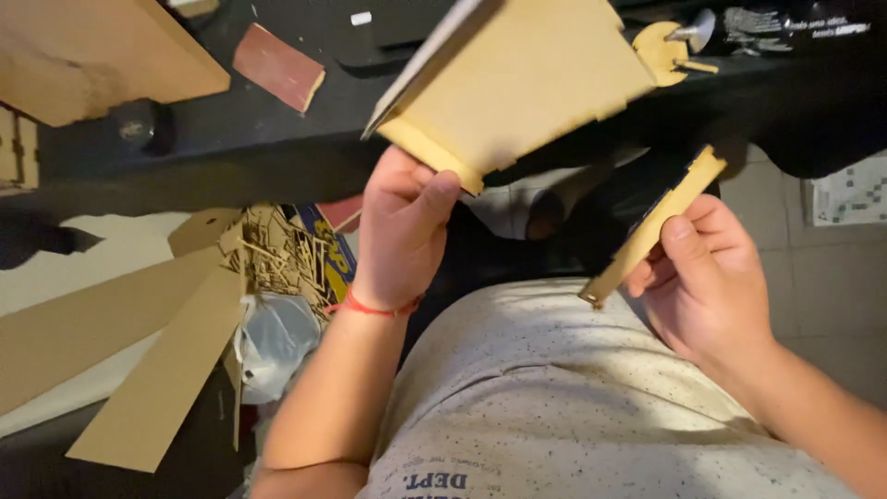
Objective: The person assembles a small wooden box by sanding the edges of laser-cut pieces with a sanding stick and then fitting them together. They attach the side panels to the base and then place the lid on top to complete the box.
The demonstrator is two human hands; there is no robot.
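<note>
Tan wooden panel assembly (pixel 517 79) clamped in left hand (pixel 399 231) above dark table (pixel 277 157), top edge cut off, narrow notched strip (pixel 652 226) pinched in right hand (pixel 707 277), white printed sheet (pixel 850 192) at right edge, partly hidden, print blurred

Upper centre of frame: large tan wooden panel assembly (pixel 517 79), left hand (pixel 402 231) beneath it. Right of it: narrow tan wooden strip (pixel 654 226) in right hand (pixel 707 277). Lower left: long brown cardboard sheets (pixel 139 360).

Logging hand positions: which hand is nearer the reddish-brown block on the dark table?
Left. The left hand grips the large wooden panel just below and right of the reddish-brown block; the right hand, holding a narrow wooden strip, sits far right.
</note>
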